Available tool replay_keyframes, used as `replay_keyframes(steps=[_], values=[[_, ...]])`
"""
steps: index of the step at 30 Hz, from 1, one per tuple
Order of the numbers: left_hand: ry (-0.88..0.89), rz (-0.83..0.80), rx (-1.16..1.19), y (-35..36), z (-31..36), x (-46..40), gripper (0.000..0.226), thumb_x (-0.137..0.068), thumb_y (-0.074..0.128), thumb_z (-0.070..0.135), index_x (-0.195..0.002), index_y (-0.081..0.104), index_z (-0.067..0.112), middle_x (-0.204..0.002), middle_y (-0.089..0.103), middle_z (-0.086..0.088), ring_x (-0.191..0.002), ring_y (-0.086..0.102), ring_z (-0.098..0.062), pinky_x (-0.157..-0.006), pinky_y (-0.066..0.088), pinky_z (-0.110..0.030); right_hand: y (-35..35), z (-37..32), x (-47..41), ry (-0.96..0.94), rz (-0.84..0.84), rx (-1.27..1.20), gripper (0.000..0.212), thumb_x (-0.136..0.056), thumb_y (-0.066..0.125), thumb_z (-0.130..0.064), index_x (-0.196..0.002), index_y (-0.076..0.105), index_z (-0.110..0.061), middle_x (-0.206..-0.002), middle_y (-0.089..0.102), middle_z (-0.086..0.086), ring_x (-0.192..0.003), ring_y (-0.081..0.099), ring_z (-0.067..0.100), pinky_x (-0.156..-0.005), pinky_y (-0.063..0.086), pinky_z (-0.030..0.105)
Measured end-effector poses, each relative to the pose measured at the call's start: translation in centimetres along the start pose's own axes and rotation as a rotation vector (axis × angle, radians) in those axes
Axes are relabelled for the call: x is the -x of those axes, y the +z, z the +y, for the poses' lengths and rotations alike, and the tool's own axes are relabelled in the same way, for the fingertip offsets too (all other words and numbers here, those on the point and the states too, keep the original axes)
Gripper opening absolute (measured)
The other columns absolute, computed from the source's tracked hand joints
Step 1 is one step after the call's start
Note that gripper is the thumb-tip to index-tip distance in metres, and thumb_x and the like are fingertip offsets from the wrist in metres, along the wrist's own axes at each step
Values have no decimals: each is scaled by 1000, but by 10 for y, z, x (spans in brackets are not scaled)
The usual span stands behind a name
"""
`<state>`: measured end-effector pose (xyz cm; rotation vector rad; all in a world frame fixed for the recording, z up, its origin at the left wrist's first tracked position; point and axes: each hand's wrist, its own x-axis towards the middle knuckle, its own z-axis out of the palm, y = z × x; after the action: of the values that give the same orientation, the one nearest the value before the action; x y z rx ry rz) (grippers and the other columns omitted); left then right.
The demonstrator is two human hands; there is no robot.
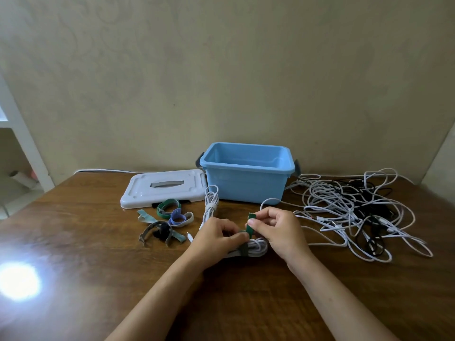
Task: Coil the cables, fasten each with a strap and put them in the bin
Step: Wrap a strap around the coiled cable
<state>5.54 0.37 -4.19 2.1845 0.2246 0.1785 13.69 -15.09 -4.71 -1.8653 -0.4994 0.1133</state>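
In front of the blue bin [247,178] on the counter [73,242], the left hand [216,236] grips a white coil [256,248] with a green strap [249,231] round it, while the right hand [275,226] pinches the strap's free end above the coil. Left of the bin lie its white lid [163,188], spare straps [167,222] and a second, already strapped coil [211,203]; right of the bin sprawls a tangle of white and black cables [357,215].

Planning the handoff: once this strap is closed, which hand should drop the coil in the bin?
Probably right hand: blue bin stands ahead, slightly right; left hand holds the coiled cable.
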Motion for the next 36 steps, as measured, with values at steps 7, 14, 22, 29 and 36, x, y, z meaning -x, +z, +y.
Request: replay_keyframes(steps=[7,14,22,29,36], values=[[78,89,-74,6,-5,0,16,-98,63,37,-84,69,31,-75,67,7,-66,58,-5,-64,49,-26,-2,0,-1,-34,-17,-10,10,-88,79,-24,-90,72,-31,-84,76,-9,-81,72,2,-68,55,14],[177,230,-181,12,-8,1,4,-100,60,32,-97,63,31,-82,65,13,-73,61,-2,-64,53,-19,0,2,0,-146,-50,157,5,-91,75,-28,-95,77,-31,-86,75,-14,-84,70,1,-75,60,26],[177,225,-142,12,-10,1,13,-99,61,30,-89,59,36,-82,66,14,-76,61,2,-60,47,-15,-5,2,-3,-157,-87,250,7,-93,73,-32,-96,77,-36,-86,75,-17,-85,68,-2,-79,61,30],[243,299,-178,16,-9,4,9,-103,53,27,-95,55,28,-80,61,11,-75,59,-4,-64,53,-28,-8,1,-4,-179,-214,388,12,-98,64,-42,-103,75,-40,-95,73,-19,-93,65,-1,-82,57,29],[166,310,-18,13,-10,5,17,-103,53,26,-87,52,31,-77,59,8,-70,56,-1,-60,48,-27,-10,1,-2,-309,-293,482,14,-98,66,-39,-108,75,-39,-98,73,-22,-93,65,-2,-82,55,28]])
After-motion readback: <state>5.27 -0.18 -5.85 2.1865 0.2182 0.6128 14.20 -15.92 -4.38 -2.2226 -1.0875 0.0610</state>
